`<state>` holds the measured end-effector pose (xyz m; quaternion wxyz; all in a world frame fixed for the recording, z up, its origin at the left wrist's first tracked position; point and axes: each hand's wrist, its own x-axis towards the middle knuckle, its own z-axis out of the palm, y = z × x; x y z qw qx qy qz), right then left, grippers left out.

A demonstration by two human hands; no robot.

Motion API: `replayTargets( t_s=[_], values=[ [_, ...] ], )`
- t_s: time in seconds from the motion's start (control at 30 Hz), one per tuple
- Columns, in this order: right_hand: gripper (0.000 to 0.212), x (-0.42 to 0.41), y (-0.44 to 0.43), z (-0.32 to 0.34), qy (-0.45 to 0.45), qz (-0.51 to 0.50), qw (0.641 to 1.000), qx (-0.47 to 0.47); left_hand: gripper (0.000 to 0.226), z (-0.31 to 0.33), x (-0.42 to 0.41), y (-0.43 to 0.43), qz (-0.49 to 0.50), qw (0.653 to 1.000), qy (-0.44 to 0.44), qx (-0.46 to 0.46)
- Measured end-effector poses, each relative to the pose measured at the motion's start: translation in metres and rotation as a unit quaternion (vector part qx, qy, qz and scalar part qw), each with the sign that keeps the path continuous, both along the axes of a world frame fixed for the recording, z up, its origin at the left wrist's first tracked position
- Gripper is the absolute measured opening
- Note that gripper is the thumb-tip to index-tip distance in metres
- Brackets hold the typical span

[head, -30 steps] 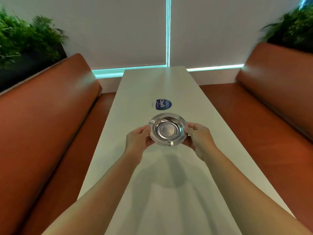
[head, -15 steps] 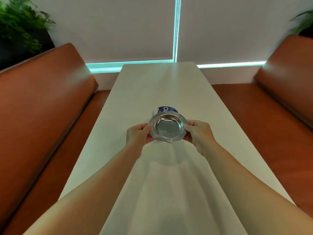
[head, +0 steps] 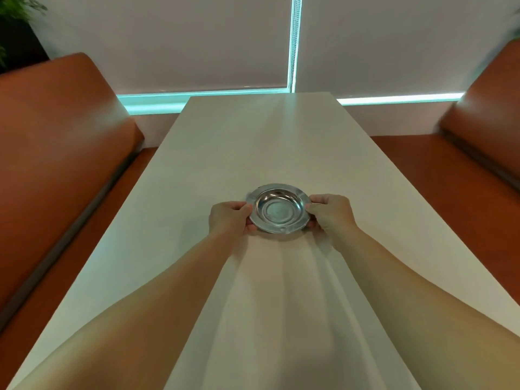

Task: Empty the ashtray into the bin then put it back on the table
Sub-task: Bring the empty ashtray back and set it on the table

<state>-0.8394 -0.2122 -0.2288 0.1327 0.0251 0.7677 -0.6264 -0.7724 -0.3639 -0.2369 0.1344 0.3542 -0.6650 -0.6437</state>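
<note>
Here, pale blinds [head: 197,38] fill the back wall above a glowing teal strip. Two orange benches [head: 56,136] flank a long white table [head: 225,142]. Mid-table, the left hand [head: 229,218] and right hand [head: 333,213] grip opposite rims of the empty steel ashtray [head: 278,208].

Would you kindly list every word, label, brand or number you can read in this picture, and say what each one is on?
None: no readable text shows in this view.
The metal ashtray, held at its rim by the left hand and right hand, shows no marking I can make out.
The white table, the orange benches and the window blinds carry no lettering.
</note>
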Motion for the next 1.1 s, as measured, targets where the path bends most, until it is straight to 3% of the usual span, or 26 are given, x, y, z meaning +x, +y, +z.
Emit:
replayTargets(
  t_s=[0.1,0.37,0.6,0.8,0.93,1.1],
  values=[
    [0.023,-0.011,-0.004,-0.002,0.008,0.013,1.0,0.021,0.014,-0.003,-0.007,-0.006,0.0,1.0,0.008,0.006],
    [0.026,-0.016,-0.007,-0.006,0.034,0.024,0.997,0.061,0.005,-0.003,-0.012,-0.013,0.009,0.999,-0.018,-0.043],
    [0.027,-0.018,-0.007,-0.008,0.033,0.028,0.997,0.058,0.013,-0.003,-0.013,-0.012,0.008,0.999,-0.019,-0.043],
    [0.006,-0.017,-0.006,-0.005,0.035,0.025,0.998,0.049,0.016,0.001,-0.009,-0.01,0.008,0.999,-0.022,-0.038],
    [0.035,-0.011,-0.003,-0.002,0.05,0.04,0.994,0.087,0.016,0.009,0.0,-0.01,0.012,0.998,-0.024,-0.055],
    [0.028,0.014,0.003,0.009,0.077,0.068,0.988,0.112,0.025,0.022,0.026,-0.008,0.002,0.994,-0.046,-0.099]
  ],
)
